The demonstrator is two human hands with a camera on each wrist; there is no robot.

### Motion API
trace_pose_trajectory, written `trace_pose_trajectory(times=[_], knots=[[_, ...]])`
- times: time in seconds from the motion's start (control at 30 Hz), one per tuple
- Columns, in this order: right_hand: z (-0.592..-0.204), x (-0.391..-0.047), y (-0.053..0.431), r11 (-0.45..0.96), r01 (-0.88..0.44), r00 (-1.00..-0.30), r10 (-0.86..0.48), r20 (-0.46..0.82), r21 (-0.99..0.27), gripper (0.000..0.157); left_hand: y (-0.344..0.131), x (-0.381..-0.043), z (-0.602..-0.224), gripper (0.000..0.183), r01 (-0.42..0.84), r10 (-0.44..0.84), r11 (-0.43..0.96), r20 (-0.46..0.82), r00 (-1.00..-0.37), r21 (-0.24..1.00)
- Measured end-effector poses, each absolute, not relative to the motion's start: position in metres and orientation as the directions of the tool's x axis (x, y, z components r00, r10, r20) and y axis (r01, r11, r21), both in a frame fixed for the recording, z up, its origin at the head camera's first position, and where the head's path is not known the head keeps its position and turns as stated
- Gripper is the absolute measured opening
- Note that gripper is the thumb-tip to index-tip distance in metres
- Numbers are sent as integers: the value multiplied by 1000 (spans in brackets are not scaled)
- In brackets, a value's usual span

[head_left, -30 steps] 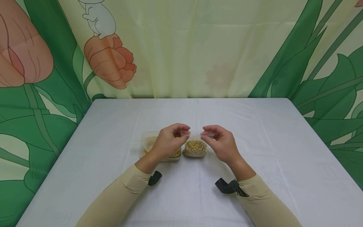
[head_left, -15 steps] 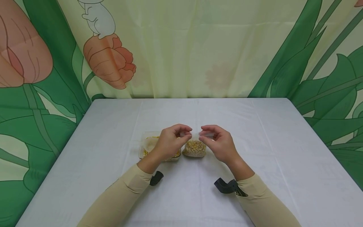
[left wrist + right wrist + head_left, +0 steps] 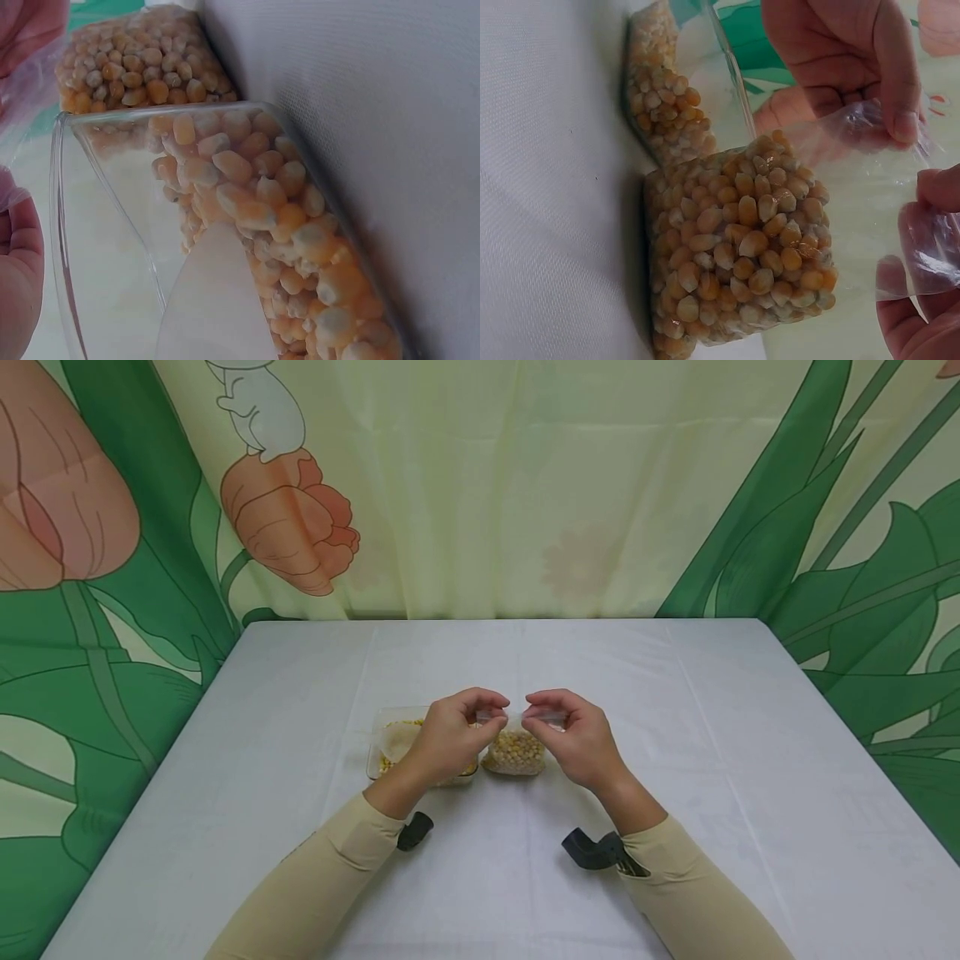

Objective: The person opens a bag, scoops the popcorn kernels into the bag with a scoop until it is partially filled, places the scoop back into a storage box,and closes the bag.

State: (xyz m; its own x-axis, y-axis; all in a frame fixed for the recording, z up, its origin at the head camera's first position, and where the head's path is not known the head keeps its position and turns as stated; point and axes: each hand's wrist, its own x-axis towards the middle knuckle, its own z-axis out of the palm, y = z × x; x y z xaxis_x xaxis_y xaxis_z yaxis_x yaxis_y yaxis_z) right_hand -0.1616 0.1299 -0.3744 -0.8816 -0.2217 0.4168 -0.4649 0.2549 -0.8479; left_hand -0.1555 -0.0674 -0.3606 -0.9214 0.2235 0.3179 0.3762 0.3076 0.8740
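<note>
A clear plastic bag (image 3: 516,752) of corn kernels stands on the white cloth, its lower part packed full. My left hand (image 3: 454,731) pinches one side of the bag's top between thumb and fingers. Opposite it, my right hand (image 3: 573,731) pinches the other side, so the upper film stretches between both hands. The right wrist view shows the kernels in the bag (image 3: 735,247) and the thumb of the left hand (image 3: 877,67) on the film. Left of the bag, partly behind my left hand, stands a clear box (image 3: 372,762) of corn kernels.
In the left wrist view a pale, translucent scoop-like piece (image 3: 217,300) lies among the kernels (image 3: 300,247) in the box. White cloth covers the table (image 3: 675,693). A printed curtain (image 3: 480,485) hangs behind the far edge.
My right hand has shifted slightly left and my left hand slightly right, so they are closer together over the bag. The bag and the box stay in place.
</note>
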Motion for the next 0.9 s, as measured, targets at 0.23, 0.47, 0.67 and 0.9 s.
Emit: trace_pose_trajectory(times=[0.23, 0.47, 0.67, 0.9], knots=[[-373, -161, 128, 270, -474, -878, -227, 423, -838, 21, -65, -156, -359, 19, 355, 235, 331, 288, -928, 874], [-373, -161, 128, 268, -474, -876, -242, 418, -839, 25, -63, -157, -362, 14, 414, 250, 332, 344, -905, 848], [-373, -161, 126, 247, -487, -866, -264, 425, -838, 29, -62, -158, -363, 12, 417, 245, 337, 349, -904, 844], [-373, -161, 124, 259, -500, -861, -249, 442, -827, 26, -62, -157, -362, 13, 390, 244, 334, 321, -915, 858]])
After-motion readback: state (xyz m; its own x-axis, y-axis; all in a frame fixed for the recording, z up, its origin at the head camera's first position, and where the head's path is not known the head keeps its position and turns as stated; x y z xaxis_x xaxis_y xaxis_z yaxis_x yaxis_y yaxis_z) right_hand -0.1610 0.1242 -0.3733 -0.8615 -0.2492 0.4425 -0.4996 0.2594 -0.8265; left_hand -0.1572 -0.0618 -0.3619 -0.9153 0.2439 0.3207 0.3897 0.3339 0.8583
